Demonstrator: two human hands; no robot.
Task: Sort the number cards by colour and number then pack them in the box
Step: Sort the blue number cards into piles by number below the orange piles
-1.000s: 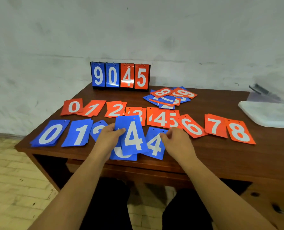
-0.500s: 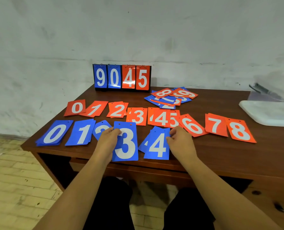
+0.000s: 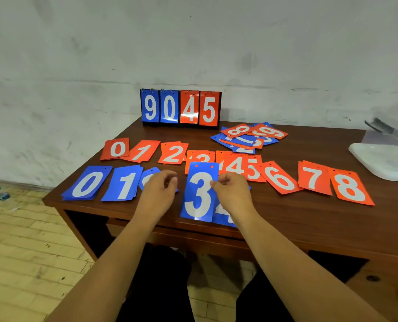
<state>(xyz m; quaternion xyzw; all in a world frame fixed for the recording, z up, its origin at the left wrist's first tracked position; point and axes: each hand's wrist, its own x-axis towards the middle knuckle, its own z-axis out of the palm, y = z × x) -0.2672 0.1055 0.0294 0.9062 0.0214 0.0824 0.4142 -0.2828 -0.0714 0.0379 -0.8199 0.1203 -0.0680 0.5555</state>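
1 blue "3" card (image 3: pixel 198 196) pinched by right hand (image 3: pixel 234 194); left hand (image 3: pixel 158 194) loosely curled, empty.

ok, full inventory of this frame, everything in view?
scoreboard: one, blue 9 0 and orange 4 5, table's back edge
orange card piles: nine, 0 to 8, far row
blue card piles: three, near row left, third half hidden
blue 3 card: one, near edge
blue card beneath: one, digit mostly hidden
mixed heap: one, blue and orange, back right
white tray: one, right edge
table: one, brown wood
left hand: holds nothing, over third blue pile
right hand: pinches blue 3 card
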